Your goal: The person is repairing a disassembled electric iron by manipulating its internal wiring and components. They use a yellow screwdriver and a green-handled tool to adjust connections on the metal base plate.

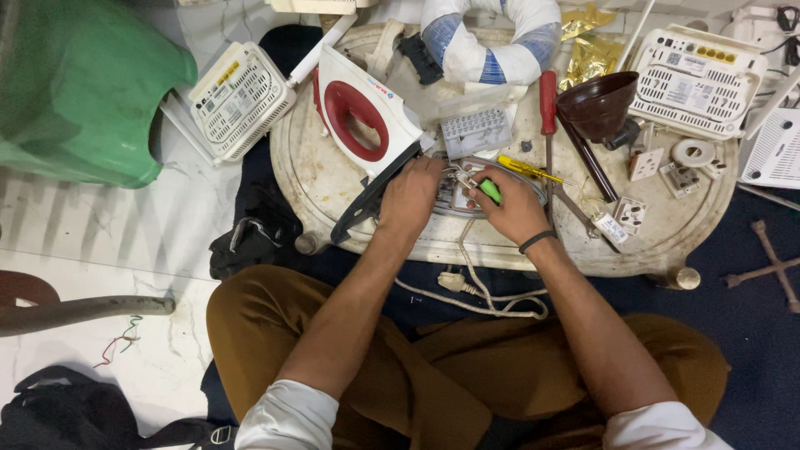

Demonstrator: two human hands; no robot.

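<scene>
Cream, stained round table [333,179] sits on a blue floor mat. The left hand [410,197] presses the grey metal iron base [454,198]; the right hand [515,208] is closed around a green-handled tool [490,190] there.

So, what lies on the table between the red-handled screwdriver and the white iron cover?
In the head view, a clear ribbed plastic block lies between the red-handled screwdriver and the white iron cover, on the round table.
</scene>
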